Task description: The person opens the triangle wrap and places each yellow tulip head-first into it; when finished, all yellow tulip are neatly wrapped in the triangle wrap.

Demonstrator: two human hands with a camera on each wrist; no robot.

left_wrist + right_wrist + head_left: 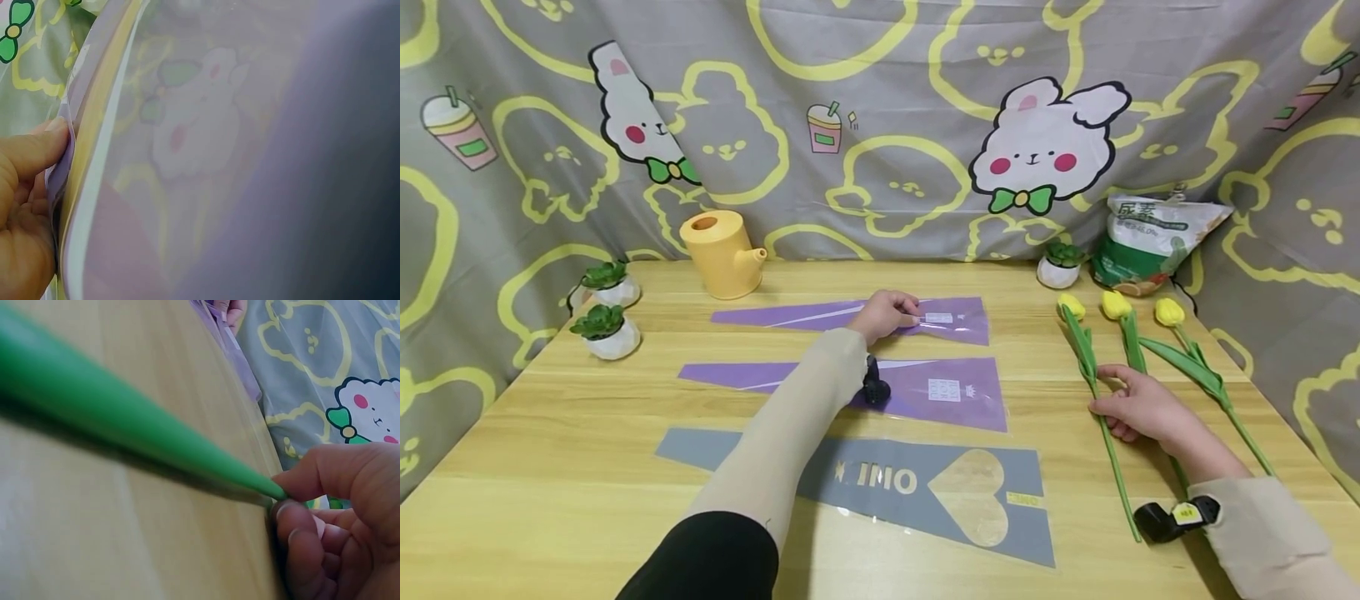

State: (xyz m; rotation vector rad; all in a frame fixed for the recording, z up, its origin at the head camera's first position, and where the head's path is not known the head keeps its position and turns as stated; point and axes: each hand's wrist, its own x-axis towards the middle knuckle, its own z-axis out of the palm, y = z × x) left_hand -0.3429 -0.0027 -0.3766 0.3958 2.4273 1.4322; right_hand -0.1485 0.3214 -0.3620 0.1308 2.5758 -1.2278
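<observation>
My left hand [886, 315] is at the farthest purple flower sleeve [962, 327]. In the left wrist view, thumb and fingers pinch the sleeve's edge [61, 172]. On the right, my right hand [1142, 407] pinches the green stem of the leftmost yellow tulip [1072, 306], just below its leaves. The right wrist view has that stem [134, 415] running up to the thumb and fingertips. A second tulip [1116, 304] lies partly under this hand, and a third tulip [1169, 312] lies to its right.
Nearer me lie another purple sleeve [981, 404] and a grey sleeve [1028, 529] with a heart window. A yellow watering can [718, 258] and two potted succulents [612, 343] stand left. Another succulent [1060, 271] and a green-white bag [1150, 242] stand at the back right, before a patterned curtain [887, 108].
</observation>
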